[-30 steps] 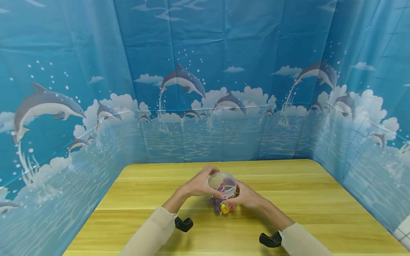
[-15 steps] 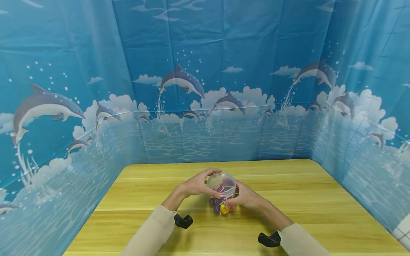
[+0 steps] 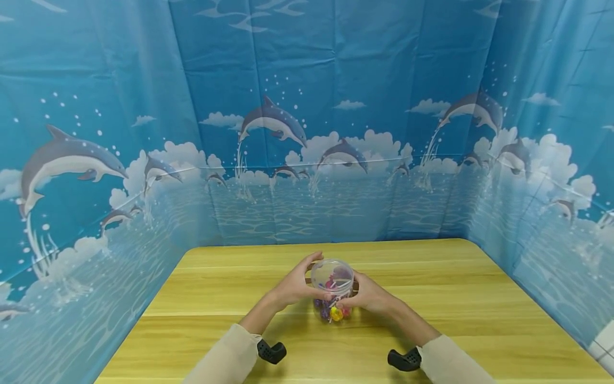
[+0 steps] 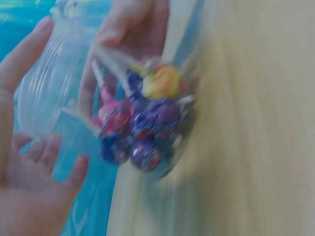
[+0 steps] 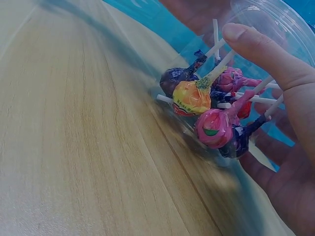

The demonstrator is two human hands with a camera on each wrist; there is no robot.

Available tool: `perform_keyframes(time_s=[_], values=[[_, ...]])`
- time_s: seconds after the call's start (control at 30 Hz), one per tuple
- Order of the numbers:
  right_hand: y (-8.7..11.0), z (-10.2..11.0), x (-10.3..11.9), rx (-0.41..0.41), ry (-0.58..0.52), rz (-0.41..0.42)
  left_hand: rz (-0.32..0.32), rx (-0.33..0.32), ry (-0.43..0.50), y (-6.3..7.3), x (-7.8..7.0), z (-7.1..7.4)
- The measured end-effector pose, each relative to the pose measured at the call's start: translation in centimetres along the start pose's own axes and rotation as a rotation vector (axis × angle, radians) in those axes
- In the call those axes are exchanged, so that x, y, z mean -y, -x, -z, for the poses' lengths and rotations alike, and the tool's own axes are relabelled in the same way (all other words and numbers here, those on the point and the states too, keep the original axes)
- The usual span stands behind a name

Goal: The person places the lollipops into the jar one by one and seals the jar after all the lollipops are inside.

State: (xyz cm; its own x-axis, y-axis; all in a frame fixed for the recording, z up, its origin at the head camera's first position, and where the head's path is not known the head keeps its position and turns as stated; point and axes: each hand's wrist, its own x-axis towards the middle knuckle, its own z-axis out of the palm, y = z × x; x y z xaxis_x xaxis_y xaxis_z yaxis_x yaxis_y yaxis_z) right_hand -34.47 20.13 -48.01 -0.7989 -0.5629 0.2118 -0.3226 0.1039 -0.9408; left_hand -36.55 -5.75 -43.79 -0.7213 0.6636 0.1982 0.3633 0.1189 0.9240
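Observation:
A clear plastic jar (image 3: 341, 292) stands on the table in front of me, its round top facing up. Inside lie several wrapped lollipops (image 5: 211, 105), purple, pink and yellow, with white sticks. My right hand (image 3: 371, 294) grips the jar's right side, its thumb across the front in the right wrist view. Around the ridged clear top (image 4: 42, 93) my left hand (image 3: 295, 285) is spread, thumb on the near side and fingers on the far side. In the left wrist view those fingers look straight and stand slightly off the rim.
The jar and hands are over the middle of a yellow wood-grain table (image 3: 216, 277). A blue curtain (image 3: 307, 208) printed with dolphins hangs behind the table and along both sides. Black wrist mounts (image 3: 272, 352) jut from both sleeves.
My left hand has loosened at the jar's top, its fingers spreading and its wrist shifting slightly down and left. The right hand and the jar have barely moved.

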Motion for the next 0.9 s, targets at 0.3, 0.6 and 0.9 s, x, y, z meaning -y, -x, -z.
perform_keyframes(time_s=[0.3, 0.6, 0.9], values=[[0.2, -0.2, -0.1, -0.012, 0.005, -0.03, 0.027, -0.107, 0.022, 0.0, -0.4, -0.7], [-0.3, 0.2, 0.1, -0.003, 0.023, -0.021, 0.038, 0.053, 0.022, -0.8, -0.6, 1.2], [-0.1, 0.1, 0.0, -0.01, 0.024, -0.036, 0.028, 0.166, -0.008, -1.1, -0.2, 2.0]])
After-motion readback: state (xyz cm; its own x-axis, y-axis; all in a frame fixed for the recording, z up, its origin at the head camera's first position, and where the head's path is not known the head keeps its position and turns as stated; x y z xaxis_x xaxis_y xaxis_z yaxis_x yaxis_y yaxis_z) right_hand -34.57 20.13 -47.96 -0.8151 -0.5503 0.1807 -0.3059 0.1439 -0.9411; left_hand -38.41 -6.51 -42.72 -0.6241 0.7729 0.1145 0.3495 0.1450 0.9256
